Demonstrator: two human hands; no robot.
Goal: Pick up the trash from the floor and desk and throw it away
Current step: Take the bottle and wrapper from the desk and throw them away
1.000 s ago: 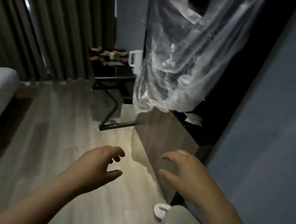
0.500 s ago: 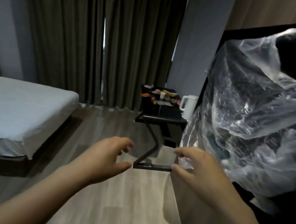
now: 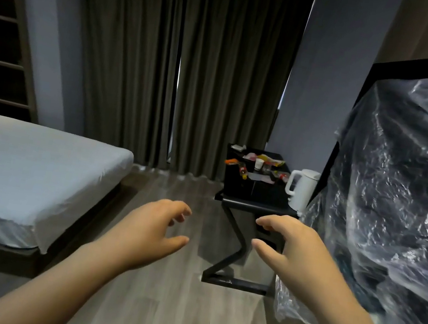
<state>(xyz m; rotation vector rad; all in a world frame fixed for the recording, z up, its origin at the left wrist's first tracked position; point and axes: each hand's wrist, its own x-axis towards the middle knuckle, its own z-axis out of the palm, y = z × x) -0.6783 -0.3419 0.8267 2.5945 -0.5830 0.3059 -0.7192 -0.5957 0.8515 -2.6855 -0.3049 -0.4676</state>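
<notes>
- Holding nothing in left hand (image 3: 151,233) or right hand (image 3: 290,255); fingers loosely curled, apart.
- Risk of toppling kettle (image 3: 299,189) beside trash (image 3: 260,165) on desk (image 3: 253,204) through a hasty reach.

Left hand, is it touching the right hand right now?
Apart. The head view shows the left hand and right hand both empty, with wooden floor and the black desk leg visible in the gap between them.
</notes>
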